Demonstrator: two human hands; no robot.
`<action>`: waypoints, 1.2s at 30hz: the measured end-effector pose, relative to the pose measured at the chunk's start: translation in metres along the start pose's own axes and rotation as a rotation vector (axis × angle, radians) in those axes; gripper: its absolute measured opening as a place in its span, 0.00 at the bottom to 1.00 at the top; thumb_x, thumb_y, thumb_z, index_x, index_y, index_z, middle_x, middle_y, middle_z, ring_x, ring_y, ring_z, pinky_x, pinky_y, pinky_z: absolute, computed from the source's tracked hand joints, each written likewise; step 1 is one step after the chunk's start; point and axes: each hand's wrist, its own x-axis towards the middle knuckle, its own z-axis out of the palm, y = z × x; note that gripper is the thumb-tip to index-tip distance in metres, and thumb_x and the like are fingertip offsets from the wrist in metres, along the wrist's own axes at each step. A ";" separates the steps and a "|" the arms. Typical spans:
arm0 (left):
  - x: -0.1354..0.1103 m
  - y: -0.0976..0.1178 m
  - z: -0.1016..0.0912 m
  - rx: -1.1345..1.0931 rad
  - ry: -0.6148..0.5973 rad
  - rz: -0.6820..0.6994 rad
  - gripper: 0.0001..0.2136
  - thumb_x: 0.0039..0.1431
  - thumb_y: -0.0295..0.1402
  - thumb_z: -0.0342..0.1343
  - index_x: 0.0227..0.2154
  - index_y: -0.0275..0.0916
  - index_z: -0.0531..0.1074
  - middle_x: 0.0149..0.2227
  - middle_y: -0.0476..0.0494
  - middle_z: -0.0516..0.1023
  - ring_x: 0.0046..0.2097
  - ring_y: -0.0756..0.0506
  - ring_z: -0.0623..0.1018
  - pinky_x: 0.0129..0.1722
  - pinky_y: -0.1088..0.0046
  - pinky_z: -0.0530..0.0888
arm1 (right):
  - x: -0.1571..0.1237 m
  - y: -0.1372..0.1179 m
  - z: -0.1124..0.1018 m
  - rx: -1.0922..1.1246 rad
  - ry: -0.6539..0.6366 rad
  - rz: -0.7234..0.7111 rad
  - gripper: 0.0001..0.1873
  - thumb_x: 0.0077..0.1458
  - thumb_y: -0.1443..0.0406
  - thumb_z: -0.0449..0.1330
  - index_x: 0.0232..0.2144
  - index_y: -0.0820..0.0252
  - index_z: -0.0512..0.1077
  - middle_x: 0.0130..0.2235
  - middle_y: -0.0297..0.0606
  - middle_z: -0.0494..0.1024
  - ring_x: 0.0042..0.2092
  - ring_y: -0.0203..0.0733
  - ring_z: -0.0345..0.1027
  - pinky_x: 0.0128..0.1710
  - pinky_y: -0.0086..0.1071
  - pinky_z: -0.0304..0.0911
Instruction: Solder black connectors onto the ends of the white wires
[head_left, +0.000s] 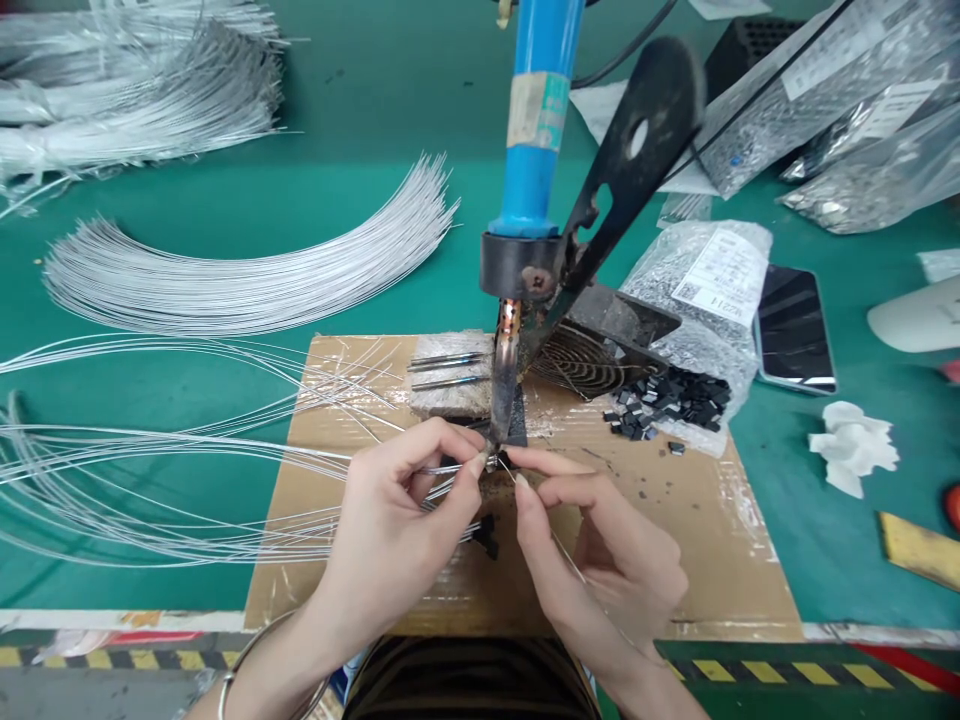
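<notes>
Beneath the tip of a mounted soldering iron (531,170), my two hands come close together. My left hand (405,510) is closed, its thumb and forefinger pinching a thin white wire near the tip; the exact grip is partly hidden. A small shiny metal end (492,462) shows just past those fingertips. My right hand (600,540) pinches a thin strand of solder wire (556,545), which trails back under the palm and reaches toward the tip. Several white wires (311,455) pass from the left behind my left hand, with small black pieces (486,535) below.
A cardboard sheet (720,570) covers the bench. A curved wire bundle (247,285) lies left, larger bundles (150,90) behind. At right are a small fan (585,355), black connector pieces (675,400), a plastic bag (705,280), a phone (795,328) and crumpled tissue (851,445).
</notes>
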 end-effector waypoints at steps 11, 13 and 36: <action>-0.001 0.003 0.001 -0.017 0.001 0.000 0.06 0.61 0.27 0.63 0.29 0.42 0.80 0.35 0.49 0.86 0.36 0.48 0.83 0.33 0.78 0.75 | 0.002 -0.002 0.002 -0.017 0.014 -0.011 0.10 0.63 0.78 0.67 0.37 0.60 0.76 0.44 0.38 0.89 0.45 0.34 0.86 0.47 0.22 0.78; -0.002 0.003 0.000 -0.021 -0.002 0.002 0.06 0.61 0.27 0.63 0.29 0.42 0.80 0.35 0.49 0.86 0.37 0.48 0.83 0.34 0.78 0.75 | 0.002 -0.002 0.002 -0.013 0.016 -0.014 0.10 0.63 0.78 0.67 0.37 0.59 0.76 0.43 0.38 0.89 0.45 0.35 0.86 0.47 0.23 0.79; -0.001 -0.001 0.000 -0.055 -0.023 -0.046 0.05 0.60 0.28 0.63 0.28 0.40 0.79 0.34 0.47 0.86 0.33 0.48 0.81 0.29 0.76 0.72 | -0.004 0.001 -0.001 0.073 -0.032 0.093 0.10 0.64 0.76 0.66 0.36 0.56 0.76 0.48 0.41 0.89 0.47 0.45 0.87 0.47 0.34 0.81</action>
